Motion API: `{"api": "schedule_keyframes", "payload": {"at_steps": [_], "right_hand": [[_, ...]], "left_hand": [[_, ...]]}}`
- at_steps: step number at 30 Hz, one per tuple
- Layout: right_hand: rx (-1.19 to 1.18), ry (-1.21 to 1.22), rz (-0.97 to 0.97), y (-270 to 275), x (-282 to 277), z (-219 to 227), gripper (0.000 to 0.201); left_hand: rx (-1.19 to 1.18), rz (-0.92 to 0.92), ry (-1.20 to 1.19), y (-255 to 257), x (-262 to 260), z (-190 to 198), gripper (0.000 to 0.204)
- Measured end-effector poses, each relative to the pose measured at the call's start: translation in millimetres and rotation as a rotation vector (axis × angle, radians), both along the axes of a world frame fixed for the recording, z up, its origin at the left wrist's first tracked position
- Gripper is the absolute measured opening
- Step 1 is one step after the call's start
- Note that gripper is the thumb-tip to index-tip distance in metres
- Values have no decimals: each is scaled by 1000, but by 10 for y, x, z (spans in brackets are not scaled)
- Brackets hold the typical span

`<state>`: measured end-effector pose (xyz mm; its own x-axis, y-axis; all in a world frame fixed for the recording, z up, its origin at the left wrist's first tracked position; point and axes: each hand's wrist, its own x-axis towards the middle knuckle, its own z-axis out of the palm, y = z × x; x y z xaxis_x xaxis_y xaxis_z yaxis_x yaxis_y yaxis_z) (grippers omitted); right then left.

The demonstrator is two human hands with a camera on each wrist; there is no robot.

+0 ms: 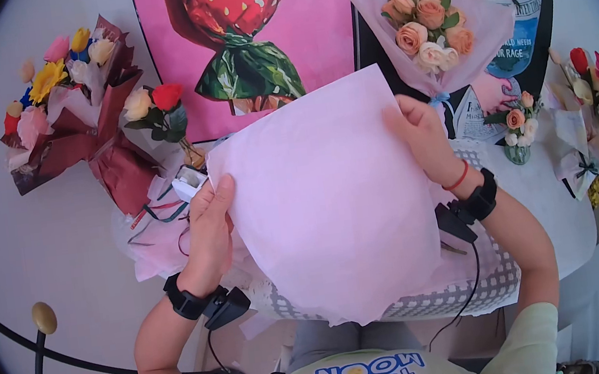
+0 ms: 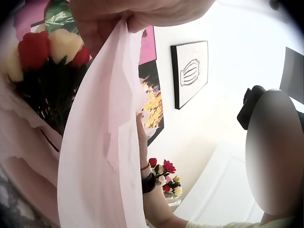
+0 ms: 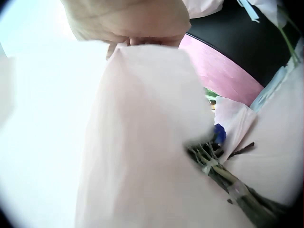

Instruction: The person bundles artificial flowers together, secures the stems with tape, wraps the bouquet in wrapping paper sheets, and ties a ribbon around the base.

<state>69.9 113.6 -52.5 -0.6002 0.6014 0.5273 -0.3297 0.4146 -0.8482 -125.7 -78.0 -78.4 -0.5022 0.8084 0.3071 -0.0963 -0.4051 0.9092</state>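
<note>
1. Pink paper sheet [image 1: 324, 206] first: it's held up in front of the candy painting [image 1: 245, 51], overlapping its lower part and hanging below it. Going left to right from here.
2. Left hand [image 1: 212, 216], below the painting's lower left corner: nearly closed, thumb and fingers pinching the sheet's left edge. I'd keep that grip light and right at the edge, since thin stuff like this probably creases easily.
3. Middle of the sheet, below the painting: pretty smooth up top, with a wavy bottom edge. IMO the trick is even, gentle sideways tension, just enough to lose the sag. Yank it and it might tear. I'd also lift it clear of the red and cream roses [image 2: 47, 50] and the bundle of stems [image 3: 237, 190], as cut ends could snag it.
4. Right hand [image 1: 424, 138], just past the painting's lower right corner: fingers curled in, gripping the sheet's right edge near the top corner, so not much opening there. It sits higher than the left and the top edge slants up that way, so I'd level the two hands if you want it square.
</note>
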Motion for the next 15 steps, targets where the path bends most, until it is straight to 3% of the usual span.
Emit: {"api": "schedule_keyframes", "payload": {"at_steps": [3,11,13,15], "right_hand": [[-105,5,34,42,-35,102,16],[47,11,-25,178,-160,19,17],[16,57,4,186,-217,5,17],[-14,102,24,170,-270,37,17]], "left_hand": [[-19,1,23,-10,20,-4,33],[-37,-6,-35,-39,-11,23,37],[-6,-111,-253,-51,-20,25,39],[-132,-125,-148,-126,-6,-68,41]]}}
